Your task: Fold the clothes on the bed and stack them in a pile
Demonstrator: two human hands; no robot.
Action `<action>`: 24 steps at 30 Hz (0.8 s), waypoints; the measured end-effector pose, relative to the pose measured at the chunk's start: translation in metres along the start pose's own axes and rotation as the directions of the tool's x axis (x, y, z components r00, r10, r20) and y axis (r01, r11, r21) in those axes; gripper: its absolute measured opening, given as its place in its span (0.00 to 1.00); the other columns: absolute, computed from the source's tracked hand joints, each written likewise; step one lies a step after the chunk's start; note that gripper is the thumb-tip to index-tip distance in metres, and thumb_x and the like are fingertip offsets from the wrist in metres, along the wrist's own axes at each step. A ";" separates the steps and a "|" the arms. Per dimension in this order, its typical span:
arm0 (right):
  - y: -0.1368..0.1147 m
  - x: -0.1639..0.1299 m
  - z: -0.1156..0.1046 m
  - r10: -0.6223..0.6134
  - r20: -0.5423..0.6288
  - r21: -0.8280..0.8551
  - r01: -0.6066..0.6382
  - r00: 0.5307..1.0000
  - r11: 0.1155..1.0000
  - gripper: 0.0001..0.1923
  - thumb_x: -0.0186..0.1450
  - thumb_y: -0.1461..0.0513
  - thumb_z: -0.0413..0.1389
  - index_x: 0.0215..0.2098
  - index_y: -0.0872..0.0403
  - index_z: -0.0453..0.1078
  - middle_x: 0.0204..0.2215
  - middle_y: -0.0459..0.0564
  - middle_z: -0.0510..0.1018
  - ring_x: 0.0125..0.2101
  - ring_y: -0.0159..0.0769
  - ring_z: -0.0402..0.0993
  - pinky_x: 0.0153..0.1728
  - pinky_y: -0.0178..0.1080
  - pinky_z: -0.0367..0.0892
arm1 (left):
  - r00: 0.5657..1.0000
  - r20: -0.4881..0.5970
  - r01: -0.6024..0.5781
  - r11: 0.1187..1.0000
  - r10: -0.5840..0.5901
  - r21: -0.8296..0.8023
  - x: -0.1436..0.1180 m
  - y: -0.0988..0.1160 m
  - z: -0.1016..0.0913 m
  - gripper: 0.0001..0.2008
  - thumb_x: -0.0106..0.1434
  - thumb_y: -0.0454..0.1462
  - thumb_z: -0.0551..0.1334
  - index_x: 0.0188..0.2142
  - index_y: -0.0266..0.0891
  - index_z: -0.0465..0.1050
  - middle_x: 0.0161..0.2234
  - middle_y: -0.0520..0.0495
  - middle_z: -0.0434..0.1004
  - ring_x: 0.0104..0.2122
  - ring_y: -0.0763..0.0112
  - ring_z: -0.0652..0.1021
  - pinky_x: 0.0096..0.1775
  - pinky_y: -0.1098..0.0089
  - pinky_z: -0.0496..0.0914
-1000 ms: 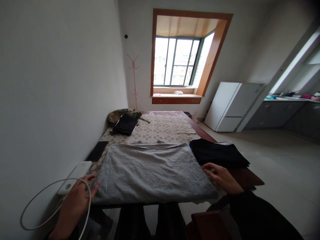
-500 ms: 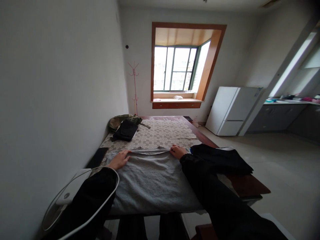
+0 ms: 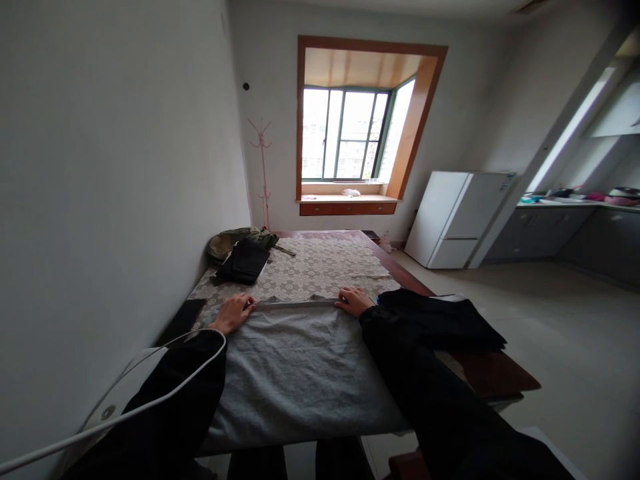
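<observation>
A soft grey shirt [image 3: 295, 373], probably a sweatshirt or T-shirt, lies spread over the near end of the table. Its far edge is a straight band. My left hand [image 3: 233, 313] pinches that edge at its left end. At the right end, my right hand [image 3: 354, 302] has its fingers closed on the same edge. Between the hands the band runs nearly straight, while shallow wrinkles cross the fabric below. Small grey cloth points stick out just beyond the band.
Dark folded clothes [image 3: 440, 319] lie right of my right arm. A black pouch [image 3: 244, 261] and an olive bag [image 3: 235, 240] sit at the back left on the patterned tablecloth [image 3: 325, 267]. A white cable [image 3: 190, 373] loops over my left forearm.
The shirt's far edge, sagging between my hands before, is now pulled straight. My left fingers have closed on it. The view has shifted slightly, and the cable has moved left.
</observation>
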State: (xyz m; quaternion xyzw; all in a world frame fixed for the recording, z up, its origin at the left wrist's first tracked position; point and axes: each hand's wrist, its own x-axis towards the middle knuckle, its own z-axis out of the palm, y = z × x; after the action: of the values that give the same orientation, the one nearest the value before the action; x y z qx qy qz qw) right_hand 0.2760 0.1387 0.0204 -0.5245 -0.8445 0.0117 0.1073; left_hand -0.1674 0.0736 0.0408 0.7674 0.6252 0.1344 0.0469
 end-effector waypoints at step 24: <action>0.022 -0.003 -0.004 0.045 -0.006 0.063 -0.045 0.999 0.997 0.17 0.76 0.53 0.48 0.44 0.50 0.75 0.39 0.50 0.83 0.42 0.40 0.78 0.40 0.35 0.64 | 0.993 -0.115 0.010 0.994 -0.023 -0.109 -0.010 -0.036 -0.016 0.18 0.69 0.49 0.54 0.43 0.42 0.78 0.44 0.41 0.82 0.47 0.56 0.79 0.49 0.62 0.69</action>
State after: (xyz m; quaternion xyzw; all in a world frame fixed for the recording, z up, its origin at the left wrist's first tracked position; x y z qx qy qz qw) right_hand 0.2974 0.1455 0.0212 -0.5398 -0.8313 0.0390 0.1265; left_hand -0.2070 0.0703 0.0459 0.7493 0.6250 0.2123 0.0532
